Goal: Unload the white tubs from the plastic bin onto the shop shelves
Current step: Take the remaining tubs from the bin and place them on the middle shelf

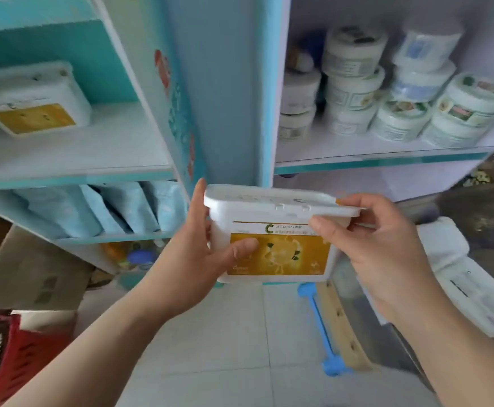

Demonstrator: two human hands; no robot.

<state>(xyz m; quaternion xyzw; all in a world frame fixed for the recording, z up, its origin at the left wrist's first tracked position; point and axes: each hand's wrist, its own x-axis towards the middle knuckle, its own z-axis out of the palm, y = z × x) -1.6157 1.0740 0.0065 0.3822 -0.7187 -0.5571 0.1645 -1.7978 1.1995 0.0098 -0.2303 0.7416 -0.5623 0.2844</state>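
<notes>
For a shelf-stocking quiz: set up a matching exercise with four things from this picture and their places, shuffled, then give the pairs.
Things:
1. held tub
2. second yellow-label tub
3. round tubs
4. blue packets

Places:
A. stacked on the right shelf
B. between the left hand and right hand
C. standing on the lower left shelf
D. alone on the upper left shelf

Pairs: 1-B, 2-D, 3-A, 4-C

Round jars [354, 80] on right shelf blurred, labels unreadable. Held tub [272, 239] small print illegible. Red basket [19, 356] cut off bottom-left. Second tub [31, 98] clipped at left edge.
</notes>
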